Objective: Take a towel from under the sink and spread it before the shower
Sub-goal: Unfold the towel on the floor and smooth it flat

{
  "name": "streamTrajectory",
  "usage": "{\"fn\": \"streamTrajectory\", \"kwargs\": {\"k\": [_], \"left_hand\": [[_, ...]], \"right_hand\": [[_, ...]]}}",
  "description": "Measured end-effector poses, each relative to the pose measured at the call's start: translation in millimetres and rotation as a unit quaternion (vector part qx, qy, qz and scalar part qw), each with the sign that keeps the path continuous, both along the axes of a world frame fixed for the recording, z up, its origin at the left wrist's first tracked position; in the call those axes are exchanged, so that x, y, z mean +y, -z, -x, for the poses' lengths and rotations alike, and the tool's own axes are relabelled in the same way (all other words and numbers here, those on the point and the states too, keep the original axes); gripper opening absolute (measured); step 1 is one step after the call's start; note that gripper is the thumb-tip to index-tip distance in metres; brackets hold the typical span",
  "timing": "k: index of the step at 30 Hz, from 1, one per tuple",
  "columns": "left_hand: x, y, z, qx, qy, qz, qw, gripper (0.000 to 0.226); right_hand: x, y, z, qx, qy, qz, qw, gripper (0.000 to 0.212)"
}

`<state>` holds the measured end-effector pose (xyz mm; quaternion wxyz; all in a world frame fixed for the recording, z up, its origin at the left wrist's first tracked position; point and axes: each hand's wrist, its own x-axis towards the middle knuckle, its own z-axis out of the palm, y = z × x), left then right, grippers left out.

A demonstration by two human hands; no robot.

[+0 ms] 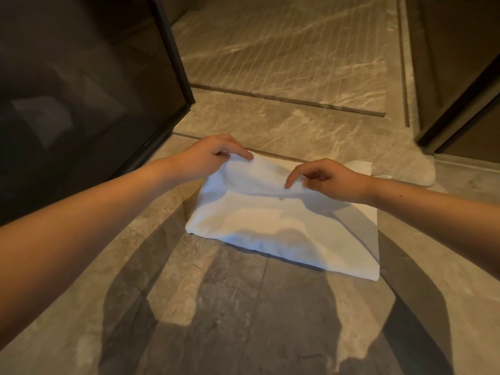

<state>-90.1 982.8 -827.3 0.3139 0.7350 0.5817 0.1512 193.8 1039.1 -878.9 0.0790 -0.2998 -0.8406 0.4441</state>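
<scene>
Dark glass fills the left of my view: a framed panel that I take for the shower screen, its foot meeting the marble floor. Just right of it, the left hand reaches forward and pinches the far left corner of the white towel between thumb and fingertips, lifting that edge a little off the layers beneath. The towel lies on the floor in front of me, folded into a thick oblong. Its far edge stops short of the grooved floor beyond, which I read as the shower's own. So the towel seems to be in the right place but is not yet opened out: a thinner under-layer peeks out along its right side, and the near edge is a plump fold. The right hand pinches the same raised top layer further along, forefinger pointing down onto the cloth and the other fingers curled in. Holding one edge at two spaced points makes sense to me, since it keeps the layer straight so it can be peeled back as a flat sheet rather than dragged into a bunch. I judge the unfolding to be the step in hand, with the spreading left to do. At far right stands a dark door edge, well apart from the towel.
</scene>
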Motion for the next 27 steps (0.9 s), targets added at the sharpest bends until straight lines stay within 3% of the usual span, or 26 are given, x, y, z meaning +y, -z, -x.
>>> {"fn": "streamTrajectory", "kwargs": {"k": [3,10,14,18,24,27], "left_hand": [[-2.3,-2.5,2.1,-0.009,-0.014,0.018,1.000,0.043],[-26.9,-7.3,10.6,-0.052,-0.047,0.056,0.996,0.043],[-58.8,-15.5,22.2,-0.113,-0.069,0.089,0.987,0.047],[-94.1,-18.6,36.4,-0.154,-0.081,0.118,0.978,0.049],[-128.1,1.3,42.7,-0.145,-0.087,0.153,0.974,0.045],[-131.9,15.5,39.2,-0.135,-0.082,0.173,0.972,0.042]], "right_hand": [[-4.7,-0.9,3.1,0.015,-0.007,0.017,1.000,0.044],[-15.5,-2.2,7.4,-0.077,-0.043,-0.002,0.996,0.034],[-24.9,-27.6,7.9,-0.081,-0.072,0.056,0.993,0.026],[-47.2,-41.6,14.9,-0.050,-0.114,0.173,0.977,0.025],[-81.6,-19.2,27.1,-0.065,-0.121,0.274,0.952,0.032],[-94.8,-3.6,32.1,-0.075,-0.075,0.306,0.946,0.027]]}}
